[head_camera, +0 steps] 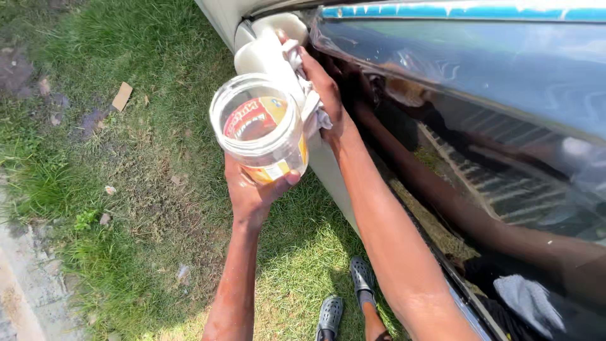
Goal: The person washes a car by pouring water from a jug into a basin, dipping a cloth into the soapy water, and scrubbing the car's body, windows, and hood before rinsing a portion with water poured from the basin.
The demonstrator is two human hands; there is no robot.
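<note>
My left hand (pixel 252 192) holds a clear plastic jar (pixel 260 126) with a red and yellow label, its open mouth tilted toward me. My right hand (pixel 325 95) presses a white cloth (pixel 309 95) against the white side mirror (pixel 268 50) of a car. The cloth is bunched between my fingers and the mirror housing, just behind the jar. The car's dark side window (pixel 492 113) runs along the right and reflects my arm.
The white car door (pixel 331 177) stands at my right. Grass (pixel 145 158) with bare patches and small litter covers the ground to the left. A paved strip (pixel 19 297) lies at bottom left. My dark perforated shoes (pixel 347 297) stand on the grass below.
</note>
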